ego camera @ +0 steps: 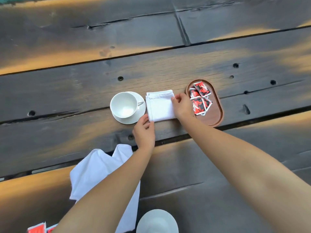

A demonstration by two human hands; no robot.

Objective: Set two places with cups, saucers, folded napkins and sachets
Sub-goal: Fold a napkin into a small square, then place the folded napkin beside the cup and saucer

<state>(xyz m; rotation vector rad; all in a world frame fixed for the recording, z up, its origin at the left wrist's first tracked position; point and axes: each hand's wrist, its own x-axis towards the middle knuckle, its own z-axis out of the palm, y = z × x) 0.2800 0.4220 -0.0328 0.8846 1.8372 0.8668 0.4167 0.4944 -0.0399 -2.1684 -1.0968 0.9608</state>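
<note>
Dark, weathered wood planks w/ orange light patches make up our table [218,47]. Nearest us, at the bottom edge, are loose red sachets [36,229] on the left, cut off by the frame, & a white round dish [157,221]; cup or saucer, we can't tell. Just beyond, partly under our left forearm, a white cloth [94,174] lies unfolded.

Mid-table, our left hand [144,132] pinches the near-left corner of the folded napkin [159,106], thumb & curled fingers closed on the cloth. Our right hand [182,105] grips the napkin's right edge, thumb on top, fingers curled over the side. The napkin lies flat on the planks, betw. the cup & the tray.

On its left, the white cup [123,105] sits on its saucer [134,121], handle pointing right; the saucer rim is just beside the napkin. On its right, the oval brown tray [214,115] holds a pile of red-black sachets [200,98] in its left part.
</note>
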